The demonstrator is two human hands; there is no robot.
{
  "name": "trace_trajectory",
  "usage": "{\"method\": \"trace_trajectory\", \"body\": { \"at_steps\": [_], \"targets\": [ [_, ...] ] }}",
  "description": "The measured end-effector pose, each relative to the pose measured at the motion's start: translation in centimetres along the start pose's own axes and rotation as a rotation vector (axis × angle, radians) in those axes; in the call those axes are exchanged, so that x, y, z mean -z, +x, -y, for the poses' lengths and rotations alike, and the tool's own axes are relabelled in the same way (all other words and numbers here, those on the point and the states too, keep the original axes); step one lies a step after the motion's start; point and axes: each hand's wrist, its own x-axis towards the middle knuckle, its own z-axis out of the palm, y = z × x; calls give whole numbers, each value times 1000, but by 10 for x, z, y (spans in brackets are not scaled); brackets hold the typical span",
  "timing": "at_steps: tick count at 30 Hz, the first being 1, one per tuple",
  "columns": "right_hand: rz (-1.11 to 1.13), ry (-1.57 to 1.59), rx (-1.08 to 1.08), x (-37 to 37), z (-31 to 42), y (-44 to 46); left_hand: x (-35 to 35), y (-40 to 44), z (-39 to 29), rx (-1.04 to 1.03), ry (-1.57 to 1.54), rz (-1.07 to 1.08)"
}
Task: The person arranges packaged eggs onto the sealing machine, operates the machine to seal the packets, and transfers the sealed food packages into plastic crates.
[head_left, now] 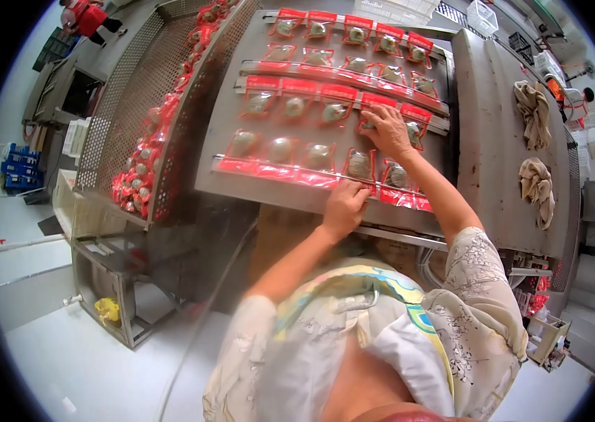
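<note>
Clear plastic pouches with red ends lie in rows on a steel machine bed (220, 158), each with a roundish grey-green lump inside. My left hand (346, 209) is at the front edge, its fingers curled closed on the red end of a front-row pouch (361, 164). Farther up and to the right, my right hand (387, 132) bends its fingers over a pouch in the row behind, hiding most of it. Another pouch (415, 130) lies just right of that hand. Metal bars (297, 75) run across the bed along the red ends.
To the left stands a perforated metal trough (118, 126) with many filled red pouches (144, 169). A steel lid or counter (484, 141) on the right bears two crumpled cloths (533, 116). White crates (396, 10) stand behind. Another person (88, 17) is at far upper left.
</note>
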Motion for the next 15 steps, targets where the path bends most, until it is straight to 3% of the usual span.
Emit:
{"method": "trace_trajectory", "body": {
  "at_steps": [8,15],
  "targets": [
    [20,150,-71,42,43,-52,33,-25,1,-46,-41,-86],
    [89,172,-121,79,112,-132,61,-27,39,30,185,-232]
  ]
}}
